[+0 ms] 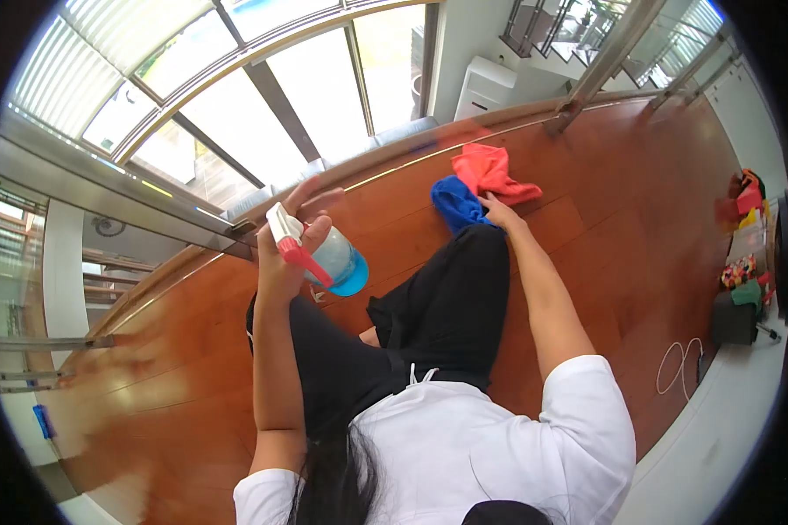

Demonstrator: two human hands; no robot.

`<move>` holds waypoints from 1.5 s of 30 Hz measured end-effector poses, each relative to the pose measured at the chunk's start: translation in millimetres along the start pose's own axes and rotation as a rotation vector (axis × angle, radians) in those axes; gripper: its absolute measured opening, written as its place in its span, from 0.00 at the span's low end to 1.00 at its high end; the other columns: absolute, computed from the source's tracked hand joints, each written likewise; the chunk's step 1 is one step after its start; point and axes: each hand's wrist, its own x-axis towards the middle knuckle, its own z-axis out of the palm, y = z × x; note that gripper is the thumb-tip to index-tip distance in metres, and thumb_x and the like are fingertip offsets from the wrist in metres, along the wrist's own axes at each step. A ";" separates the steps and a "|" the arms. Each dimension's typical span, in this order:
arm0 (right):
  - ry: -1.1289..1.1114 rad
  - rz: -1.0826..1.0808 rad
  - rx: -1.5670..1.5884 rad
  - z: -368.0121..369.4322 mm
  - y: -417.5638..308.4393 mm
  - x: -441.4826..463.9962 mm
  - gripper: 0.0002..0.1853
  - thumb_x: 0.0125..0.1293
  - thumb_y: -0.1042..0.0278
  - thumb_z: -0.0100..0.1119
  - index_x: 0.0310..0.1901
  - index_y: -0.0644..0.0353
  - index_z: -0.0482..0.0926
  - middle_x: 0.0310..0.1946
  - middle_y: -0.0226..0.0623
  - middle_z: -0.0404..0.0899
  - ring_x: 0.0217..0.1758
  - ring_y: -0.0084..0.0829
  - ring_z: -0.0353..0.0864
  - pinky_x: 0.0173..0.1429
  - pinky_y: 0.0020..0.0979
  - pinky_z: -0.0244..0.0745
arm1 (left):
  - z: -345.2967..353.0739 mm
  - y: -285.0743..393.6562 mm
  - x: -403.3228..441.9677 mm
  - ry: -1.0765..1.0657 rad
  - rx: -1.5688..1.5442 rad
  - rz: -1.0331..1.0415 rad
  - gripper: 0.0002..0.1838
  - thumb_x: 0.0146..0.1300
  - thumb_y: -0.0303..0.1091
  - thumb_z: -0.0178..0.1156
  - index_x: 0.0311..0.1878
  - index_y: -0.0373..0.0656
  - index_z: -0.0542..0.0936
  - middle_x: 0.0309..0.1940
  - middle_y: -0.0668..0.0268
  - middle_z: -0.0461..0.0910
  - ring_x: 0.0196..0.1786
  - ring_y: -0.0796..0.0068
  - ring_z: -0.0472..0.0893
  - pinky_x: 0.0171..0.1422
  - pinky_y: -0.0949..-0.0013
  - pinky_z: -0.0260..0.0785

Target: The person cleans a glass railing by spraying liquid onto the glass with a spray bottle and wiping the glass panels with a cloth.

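1 spray btl [333,262], 2 cloths [460,201]

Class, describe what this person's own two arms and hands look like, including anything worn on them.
A short, loose white fabric left sleeve and a matching right sleeve cover the upper arms. The left forearm and right forearm are bare. Neither left hand nor right hand wears a glove; no watch or bracelet shows. Rings are too small to tell.
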 end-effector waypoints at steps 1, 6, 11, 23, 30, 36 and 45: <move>-0.082 -0.178 -0.009 -12.4 -5.7 -5.8 0.41 0.52 0.56 0.53 0.71 0.43 0.51 0.73 0.47 0.40 0.71 0.51 0.55 0.70 0.45 0.56 | 4.8 2.0 1.0 -0.019 0.037 0.030 0.28 0.60 0.34 0.60 0.63 0.35 0.67 0.44 0.58 0.81 0.45 0.75 0.79 0.55 0.71 0.68; 0.035 0.224 0.001 -18.6 22.9 -41.4 0.39 0.55 0.55 0.49 0.71 0.46 0.52 0.73 0.44 0.41 0.69 0.50 0.60 0.69 0.44 0.58 | 11.9 -11.1 9.7 0.027 -0.096 0.014 0.25 0.61 0.34 0.62 0.59 0.33 0.69 0.32 0.65 0.79 0.39 0.76 0.79 0.47 0.72 0.70; -0.218 0.656 -0.261 -26.8 19.1 -101.0 0.38 0.55 0.53 0.49 0.69 0.55 0.56 0.72 0.43 0.49 0.62 0.50 0.69 0.62 0.45 0.67 | 18.3 -27.4 16.2 0.157 -0.279 -0.068 0.22 0.60 0.31 0.62 0.55 0.36 0.67 0.28 0.69 0.75 0.41 0.71 0.80 0.47 0.71 0.71; 0.092 0.364 -0.141 -61.8 45.2 -93.3 0.22 0.52 0.68 0.53 0.51 0.57 0.76 0.60 0.51 0.67 0.55 0.49 0.76 0.56 0.43 0.72 | 40.9 -8.2 -3.3 -0.186 0.020 0.056 0.29 0.52 0.20 0.62 0.61 0.36 0.70 0.44 0.63 0.79 0.46 0.79 0.76 0.52 0.72 0.69; 0.028 0.420 0.495 -85.8 104.4 -155.2 0.17 0.51 0.66 0.58 0.41 0.66 0.82 0.39 0.52 0.82 0.46 0.39 0.82 0.47 0.36 0.74 | 34.6 -15.2 4.6 -0.279 0.091 0.197 0.24 0.41 0.16 0.60 0.48 0.35 0.79 0.44 0.63 0.82 0.46 0.75 0.73 0.53 0.72 0.68; -0.168 0.173 0.330 -145.5 -3.2 -194.3 0.15 0.53 0.64 0.60 0.41 0.64 0.82 0.37 0.38 0.82 0.38 0.26 0.79 0.45 0.31 0.73 | 54.6 -27.5 1.2 -0.077 -0.172 0.093 0.15 0.57 0.32 0.65 0.47 0.37 0.78 0.38 0.61 0.81 0.41 0.73 0.79 0.48 0.70 0.71; -0.063 -0.687 0.205 -146.4 -212.6 -210.6 0.37 0.52 0.55 0.67 0.62 0.63 0.65 0.63 0.49 0.64 0.67 0.44 0.62 0.69 0.36 0.58 | 50.1 2.1 13.3 0.059 -0.271 0.063 0.16 0.60 0.26 0.63 0.51 0.38 0.76 0.41 0.70 0.78 0.43 0.83 0.76 0.47 0.77 0.68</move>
